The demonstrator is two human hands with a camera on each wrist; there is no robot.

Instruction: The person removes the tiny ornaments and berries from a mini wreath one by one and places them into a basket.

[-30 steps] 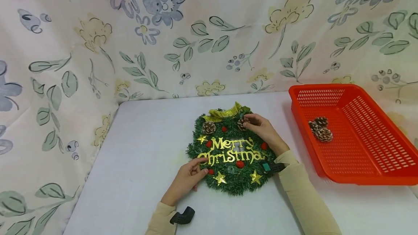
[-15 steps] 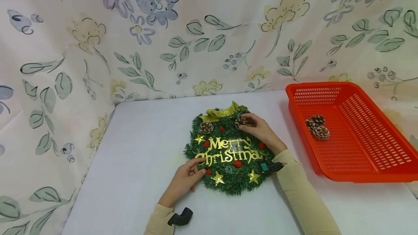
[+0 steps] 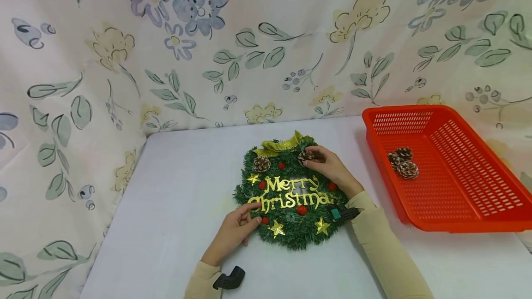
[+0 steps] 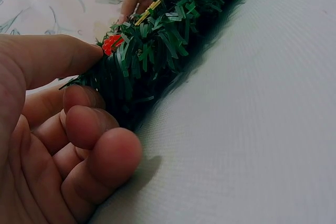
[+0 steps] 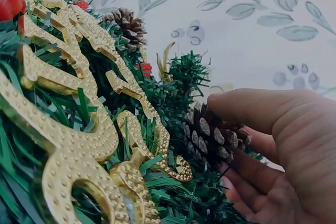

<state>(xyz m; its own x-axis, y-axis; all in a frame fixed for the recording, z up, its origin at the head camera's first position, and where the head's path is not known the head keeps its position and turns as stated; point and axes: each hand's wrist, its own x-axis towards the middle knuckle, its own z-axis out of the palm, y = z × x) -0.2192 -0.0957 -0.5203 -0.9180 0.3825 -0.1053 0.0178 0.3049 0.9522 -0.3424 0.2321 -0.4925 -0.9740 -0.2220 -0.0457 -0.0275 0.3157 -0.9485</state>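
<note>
A green Christmas wreath (image 3: 297,239) lies on the white table, with gold "Merry Christmas" lettering (image 3: 287,201), gold stars, red berries and a yellow-gold ribbon (image 3: 280,146) at its top. My right hand (image 3: 332,167) pinches a pine cone (image 5: 207,135) between thumb and fingers at the wreath's upper right. Another pine cone (image 3: 262,164) sits at the upper left. At the wreath's lower left edge, my left hand (image 3: 234,230) grips the tinsel, thumb beside a red berry (image 4: 112,44) and fingers curled at the rim. The pine cone's underside is hidden.
A red plastic basket (image 3: 453,226) stands to the right of the wreath, holding several loose pine cones (image 3: 407,170). The white table (image 3: 178,188) stretches out to the left. A floral curtain (image 3: 249,59) hangs behind the table and along its left side.
Both hands keep their places on the wreath and the pine cone. The head view has shifted slightly, so the whole scene sits a little further left.
</note>
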